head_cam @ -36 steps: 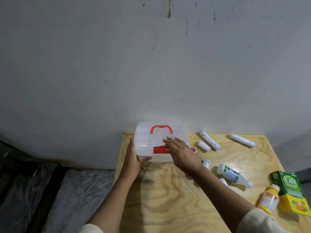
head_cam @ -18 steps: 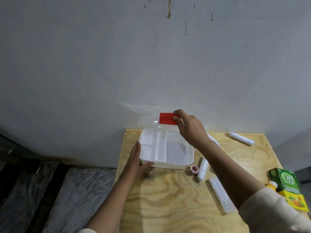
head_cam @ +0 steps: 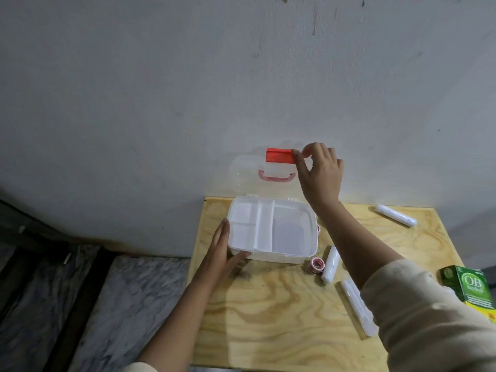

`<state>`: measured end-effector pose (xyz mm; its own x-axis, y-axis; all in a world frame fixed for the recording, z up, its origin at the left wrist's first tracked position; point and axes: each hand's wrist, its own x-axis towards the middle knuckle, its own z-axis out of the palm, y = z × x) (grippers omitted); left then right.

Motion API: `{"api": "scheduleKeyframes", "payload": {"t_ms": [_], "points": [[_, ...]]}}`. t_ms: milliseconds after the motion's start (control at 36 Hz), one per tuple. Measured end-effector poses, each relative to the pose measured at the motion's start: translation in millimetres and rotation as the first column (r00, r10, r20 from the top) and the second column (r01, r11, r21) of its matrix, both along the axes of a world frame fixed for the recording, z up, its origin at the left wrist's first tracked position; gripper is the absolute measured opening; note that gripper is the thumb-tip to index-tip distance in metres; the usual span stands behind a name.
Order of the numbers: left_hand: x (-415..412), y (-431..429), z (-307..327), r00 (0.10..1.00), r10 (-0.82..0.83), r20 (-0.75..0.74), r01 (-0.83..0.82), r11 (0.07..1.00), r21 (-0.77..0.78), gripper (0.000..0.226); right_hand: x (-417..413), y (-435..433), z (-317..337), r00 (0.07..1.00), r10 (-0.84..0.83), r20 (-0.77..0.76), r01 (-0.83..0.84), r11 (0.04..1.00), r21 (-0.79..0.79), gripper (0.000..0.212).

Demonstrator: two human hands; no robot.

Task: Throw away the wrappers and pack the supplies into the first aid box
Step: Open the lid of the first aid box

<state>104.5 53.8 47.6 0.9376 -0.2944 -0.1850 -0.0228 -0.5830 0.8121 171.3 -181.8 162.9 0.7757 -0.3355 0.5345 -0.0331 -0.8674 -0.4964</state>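
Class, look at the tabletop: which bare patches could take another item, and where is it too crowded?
Free: the wide plywood stretch in front of the box, between the left hand and the long wrapped roll; also the back right, between the right forearm and the far roll. Crowded: the box's front right corner, where the tape and a short roll sit close.

One head-worn camera looks forward and down, close over the table (head_cam: 268, 304).
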Motion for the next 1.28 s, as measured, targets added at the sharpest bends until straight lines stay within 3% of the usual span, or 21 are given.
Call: {"api": "scheduleKeyframes", "payload": {"t_ms": [139, 250, 389, 611, 1278], "points": [[-1, 0, 2, 1.0, 0.012, 0.005, -0.012, 1.0, -0.003, 0.095, 7, -7, -7, 0.992, 0.12, 0.041, -0.126, 0.974, 0.188, 0.023], [-2, 0, 3, 0.999, 0.02, 0.028, -0.02, 1.0, -0.004, 0.096, 1, -18, -15, 0.977, 0.21, 0.042, -0.214, 0.955, 0.206, 0.015], [-6, -1, 3, 0.998, 0.037, 0.049, -0.036, 0.999, -0.018, 0.094, -3, -25, -22, 0.975, 0.169, 0.142, -0.199, 0.951, 0.236, 0.019], [-12, -4, 3, 0.996, 0.066, 0.054, -0.062, 0.996, -0.056, 0.091, -4, -22, -17, 0.981, 0.081, 0.177, -0.136, 0.935, 0.327, 0.015], [-17, -12, 13, 0.998, 0.016, -0.057, -0.015, 1.0, 0.023, 0.108, -14, -23, 0, 0.997, 0.073, 0.017, -0.074, 0.925, 0.373, 0.022]]}}
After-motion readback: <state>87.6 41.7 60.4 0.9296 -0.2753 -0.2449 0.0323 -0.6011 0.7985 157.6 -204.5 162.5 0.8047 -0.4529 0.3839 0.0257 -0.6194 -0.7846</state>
